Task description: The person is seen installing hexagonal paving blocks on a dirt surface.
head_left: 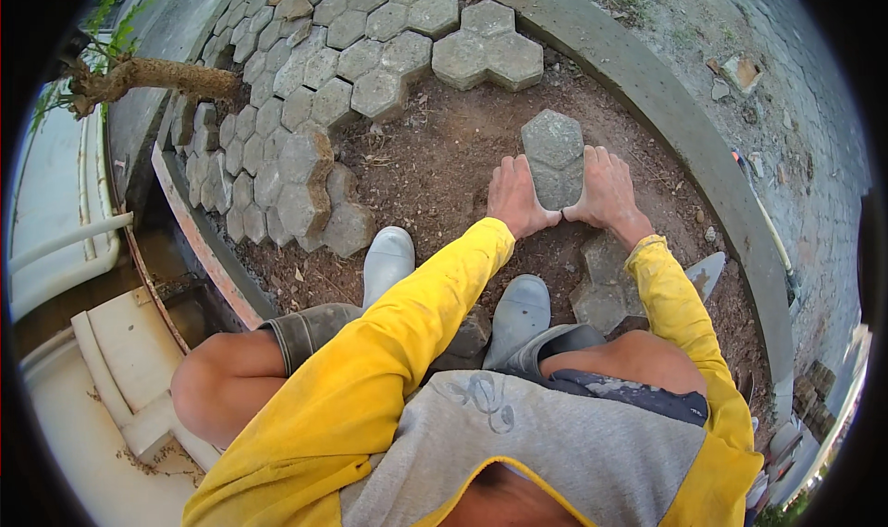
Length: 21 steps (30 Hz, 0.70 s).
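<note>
A grey concrete paving stone (553, 148), shaped like joined hexagons, is between my two hands over the reddish-brown soil. My left hand (520, 197) presses against its left side, and my right hand (606, 192) grips the right side. Both thumbs point inward at the near end and almost meet. Whether the stone's underside touches the soil cannot be seen. Closer to me, by my right forearm, lie more paving stones (603, 291). A pale, pointed flat blade (707, 275), like a trowel's, sticks out beyond my right sleeve; the rest of it is hidden.
Laid hexagonal pavers (347, 30) spread across the far left, with loose ones (305, 180) stacked on top. A concrete kerb (666, 97) curves along the right. My grey boots (520, 310) stand on the soil. A tree trunk (171, 77) leans in at left.
</note>
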Tool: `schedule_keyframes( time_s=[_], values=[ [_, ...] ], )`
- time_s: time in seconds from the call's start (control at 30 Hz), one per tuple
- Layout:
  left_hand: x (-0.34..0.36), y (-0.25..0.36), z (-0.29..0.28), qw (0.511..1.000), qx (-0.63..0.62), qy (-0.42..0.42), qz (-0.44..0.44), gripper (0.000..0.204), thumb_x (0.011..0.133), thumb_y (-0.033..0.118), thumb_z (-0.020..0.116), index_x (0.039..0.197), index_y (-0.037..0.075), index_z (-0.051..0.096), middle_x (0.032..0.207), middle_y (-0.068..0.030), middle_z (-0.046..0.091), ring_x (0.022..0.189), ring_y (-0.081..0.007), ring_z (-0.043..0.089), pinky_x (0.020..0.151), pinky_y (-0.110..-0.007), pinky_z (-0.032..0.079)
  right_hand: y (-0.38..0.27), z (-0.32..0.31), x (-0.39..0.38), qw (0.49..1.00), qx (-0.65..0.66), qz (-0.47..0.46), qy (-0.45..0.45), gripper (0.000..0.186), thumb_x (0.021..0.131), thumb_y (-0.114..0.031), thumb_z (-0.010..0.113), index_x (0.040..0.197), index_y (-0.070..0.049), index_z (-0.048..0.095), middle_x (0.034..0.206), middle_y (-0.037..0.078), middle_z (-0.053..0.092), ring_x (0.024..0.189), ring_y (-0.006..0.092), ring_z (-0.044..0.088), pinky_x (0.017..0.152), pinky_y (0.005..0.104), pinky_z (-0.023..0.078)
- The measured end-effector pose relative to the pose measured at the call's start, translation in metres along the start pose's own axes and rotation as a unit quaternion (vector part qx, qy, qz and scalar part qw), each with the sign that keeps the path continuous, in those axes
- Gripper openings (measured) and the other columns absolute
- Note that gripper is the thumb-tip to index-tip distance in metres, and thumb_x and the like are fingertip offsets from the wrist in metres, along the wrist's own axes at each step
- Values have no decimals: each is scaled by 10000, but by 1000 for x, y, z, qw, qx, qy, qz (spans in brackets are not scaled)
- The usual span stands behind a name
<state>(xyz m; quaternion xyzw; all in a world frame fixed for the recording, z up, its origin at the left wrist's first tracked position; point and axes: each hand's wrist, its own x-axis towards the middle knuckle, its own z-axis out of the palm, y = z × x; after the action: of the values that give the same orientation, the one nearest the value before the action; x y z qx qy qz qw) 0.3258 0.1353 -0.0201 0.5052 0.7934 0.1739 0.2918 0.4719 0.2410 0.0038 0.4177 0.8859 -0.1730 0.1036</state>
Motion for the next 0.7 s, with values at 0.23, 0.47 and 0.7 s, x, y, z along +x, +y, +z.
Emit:
schedule_keyframes(
  time_s=[0.23, 0.47, 0.7],
  values=[
    [-20, -32, -38, 997, 3, 81, 14, 866, 512, 377, 918, 1154, -30, 504, 1093, -195, 549, 1051, -363, 581, 915, -440, 500, -43, -13, 14, 995, -3, -90, 46, 903, 473, -447, 911, 1173, 5, 567, 1128, 149, 620, 1106, 301, 604, 980, 405, 432],
    [-15, -83, -72, 977, 44, 199, -59, 844, 527, 399, 905, 1163, -33, 559, 1124, -203, 594, 1063, -359, 600, 933, -429, 495, -100, -8, 84, 981, 3, -188, 39, 917, 476, -464, 907, 1199, -6, 577, 1141, 129, 629, 1131, 283, 600, 1023, 419, 391],
    [12, -105, -88, 969, 51, 227, -82, 827, 512, 400, 900, 1145, -31, 587, 1120, -206, 608, 1083, -361, 598, 948, -427, 487, -121, -12, 131, 972, -4, -231, 33, 877, 476, -427, 902, 1192, -25, 594, 1163, 127, 633, 1135, 272, 600, 1029, 424, 383]
  ],
)
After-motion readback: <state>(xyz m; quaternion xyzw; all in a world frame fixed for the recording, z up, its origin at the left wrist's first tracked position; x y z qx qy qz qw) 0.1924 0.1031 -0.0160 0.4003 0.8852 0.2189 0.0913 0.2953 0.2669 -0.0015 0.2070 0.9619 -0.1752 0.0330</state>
